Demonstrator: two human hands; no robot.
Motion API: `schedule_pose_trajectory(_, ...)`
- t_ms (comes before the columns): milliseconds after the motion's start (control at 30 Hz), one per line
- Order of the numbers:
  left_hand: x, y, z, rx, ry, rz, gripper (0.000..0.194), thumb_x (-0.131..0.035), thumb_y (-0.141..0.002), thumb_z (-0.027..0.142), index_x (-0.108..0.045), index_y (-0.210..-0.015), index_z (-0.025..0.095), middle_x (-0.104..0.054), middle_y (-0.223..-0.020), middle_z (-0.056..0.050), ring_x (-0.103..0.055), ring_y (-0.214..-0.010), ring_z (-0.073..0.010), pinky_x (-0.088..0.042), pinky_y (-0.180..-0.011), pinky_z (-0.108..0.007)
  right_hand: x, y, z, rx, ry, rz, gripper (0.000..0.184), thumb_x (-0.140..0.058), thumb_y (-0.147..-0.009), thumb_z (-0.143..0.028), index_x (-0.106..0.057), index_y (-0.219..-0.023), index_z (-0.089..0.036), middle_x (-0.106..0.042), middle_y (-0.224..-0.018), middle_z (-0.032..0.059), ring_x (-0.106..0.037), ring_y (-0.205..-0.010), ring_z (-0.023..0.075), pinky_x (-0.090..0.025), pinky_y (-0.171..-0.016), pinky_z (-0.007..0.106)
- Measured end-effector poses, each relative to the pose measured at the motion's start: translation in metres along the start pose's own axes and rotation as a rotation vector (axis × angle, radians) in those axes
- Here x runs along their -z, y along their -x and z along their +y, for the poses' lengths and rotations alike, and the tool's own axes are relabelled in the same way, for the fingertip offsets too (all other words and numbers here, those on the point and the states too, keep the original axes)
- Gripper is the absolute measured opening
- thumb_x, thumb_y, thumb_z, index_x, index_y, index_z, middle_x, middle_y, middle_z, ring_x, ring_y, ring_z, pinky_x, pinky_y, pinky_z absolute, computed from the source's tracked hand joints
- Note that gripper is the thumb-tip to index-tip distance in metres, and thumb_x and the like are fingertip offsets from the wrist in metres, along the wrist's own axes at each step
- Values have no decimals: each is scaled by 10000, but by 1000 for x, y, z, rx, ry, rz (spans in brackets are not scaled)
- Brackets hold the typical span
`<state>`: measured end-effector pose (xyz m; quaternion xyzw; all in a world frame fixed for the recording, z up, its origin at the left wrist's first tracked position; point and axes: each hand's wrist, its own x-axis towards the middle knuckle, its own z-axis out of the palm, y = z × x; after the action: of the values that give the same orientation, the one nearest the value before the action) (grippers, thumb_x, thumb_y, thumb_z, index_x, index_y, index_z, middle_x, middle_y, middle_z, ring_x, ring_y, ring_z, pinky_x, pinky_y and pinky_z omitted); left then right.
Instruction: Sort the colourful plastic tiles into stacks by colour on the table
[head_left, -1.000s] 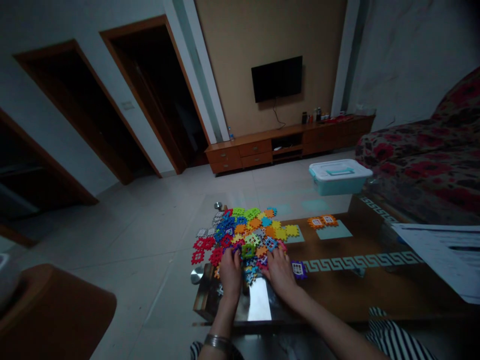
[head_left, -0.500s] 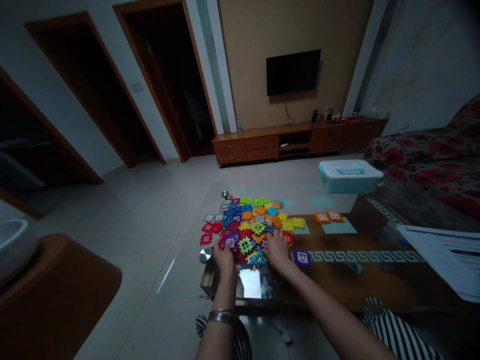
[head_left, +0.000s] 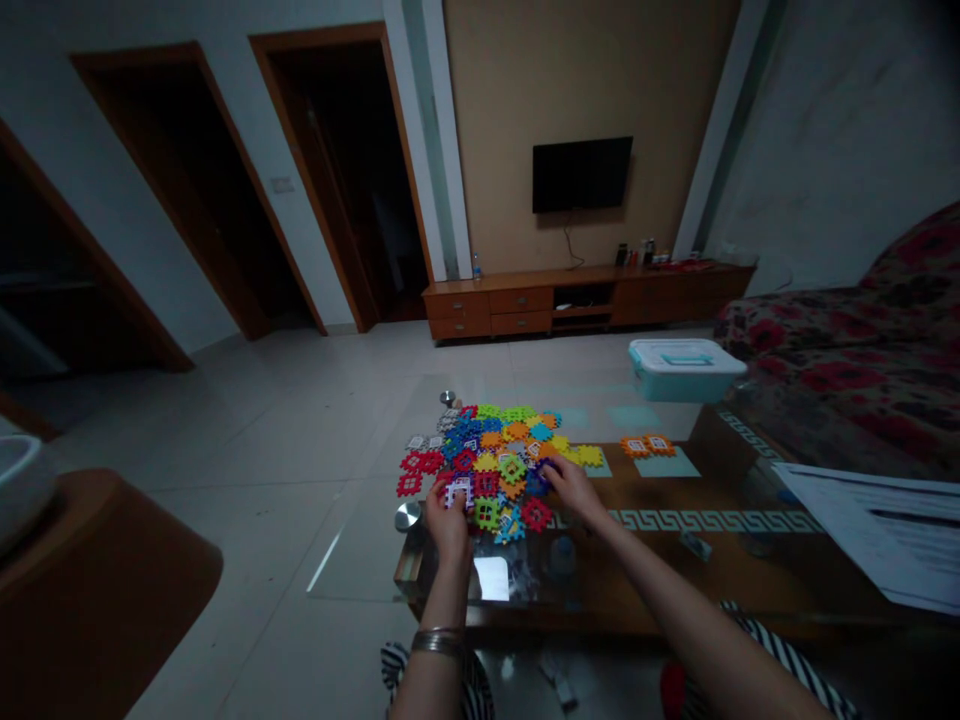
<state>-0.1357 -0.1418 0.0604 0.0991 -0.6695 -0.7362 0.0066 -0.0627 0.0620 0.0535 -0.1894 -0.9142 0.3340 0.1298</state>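
Note:
A heap of colourful notched plastic building tiles (head_left: 491, 440) covers the left end of the glass table. My left hand (head_left: 448, 522) is closed around a purple tile with a white window frame (head_left: 459, 492) at the near left of the heap. At the heap's right side, my right hand (head_left: 576, 488) pinches a dark purple tile (head_left: 543, 470), partly hidden by the fingers. Between the hands lie a green tile (head_left: 487, 514), a light blue tile (head_left: 510, 526) and a red tile (head_left: 535, 515).
Two joined orange tiles (head_left: 647, 446) lie apart on the glass table (head_left: 667, 565). A teal box with a white lid (head_left: 686, 370) stands at the table's far side. Printed papers (head_left: 874, 530) lie at the right. A metal table fitting (head_left: 407, 516) is near my left hand.
My right hand has moved to the heap's right side and pinches a dark purple tile. The single purple tile on the right no longer shows. The camera view has shifted slightly.

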Motion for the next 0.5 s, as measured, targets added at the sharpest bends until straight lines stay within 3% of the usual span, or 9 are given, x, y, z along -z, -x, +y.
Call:
schedule_pose_trajectory(33,-2,5,0,-16,-22,-61,266,-653,-779,153,-599,-1036,194,-670,-915,-28,-630,-681,-115,-518,-611,-238,5,3,8,22,-100,44,305,-421,-934,-271,-702,-966,-157,-737,-928,88,-669,-856,223,-497,-761,304)
schedule_pose_trajectory(100,-9,21,-3,-25,-91,-293,266,-700,-745,208,-622,-999,188,-680,-915,-29,-640,-749,-141,-525,-667,-257,17,15,26,96,-242,121,312,-429,-920,-284,-709,-1016,-183,-744,-996,83,-678,-924,235,-515,-836,346)
schedule_pose_trajectory(167,-20,42,-14,-35,-156,-590,266,-716,-708,208,-639,-961,181,-688,-900,-24,-646,-808,-166,-526,-727,-277,27,30,45,186,-267,152,336,-433,-908,-259,-703,-1102,-209,-733,-1108,82,-667,-1031,238,-501,-934,389)
schedule_pose_trajectory(233,-33,63,-27,-69,-226,-802,266,-692,-682,143,-648,-941,181,-693,-910,-20,-646,-855,-179,-514,-794,-297,35,47,65,257,-210,123,372,-446,-885,-203,-693,-1162,-225,-714,-1177,84,-648,-1099,238,-480,-993,420)
schedule_pose_trajectory(367,-53,88,-44,-267,-486,-889,312,-643,-664,44,-656,-940,189,-684,-1000,-32,-620,-988,-198,-460,-943,-345,39,74,92,255,-6,-46,453,-486,-827,-102,-682,-1218,-219,-651,-1298,122,-590,-1212,257,-441,-1055,456)
schedule_pose_trajectory(500,-58,91,-45,-411,-747,-917,367,-629,-673,12,-651,-998,182,-634,-1097,-62,-569,-1089,-214,-423,-1000,-365,41,84,94,218,124,-242,515,-576,-807,-101,-622,-1313,-189,-532,-1435,166,-482,-1330,285,-370,-1116,468)
